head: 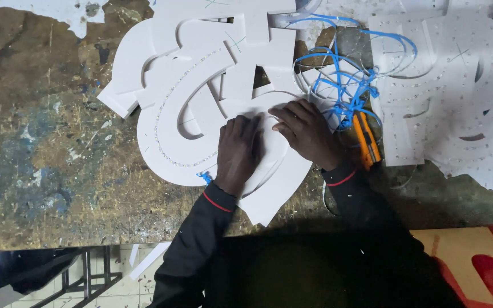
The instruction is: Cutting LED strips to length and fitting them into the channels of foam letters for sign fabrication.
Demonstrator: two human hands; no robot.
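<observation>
Both hands, the left hand (238, 149) and right hand (305, 132), press flat and open on a white foam letter (269, 171) lying directly beneath them on the worn table (58, 159).

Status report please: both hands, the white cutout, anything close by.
Left hand flat on white foam cutout. Right hand pressing its edge, fingers spread. Orange utility knife and blue wire tangle beside right hand on worn workbench.
</observation>
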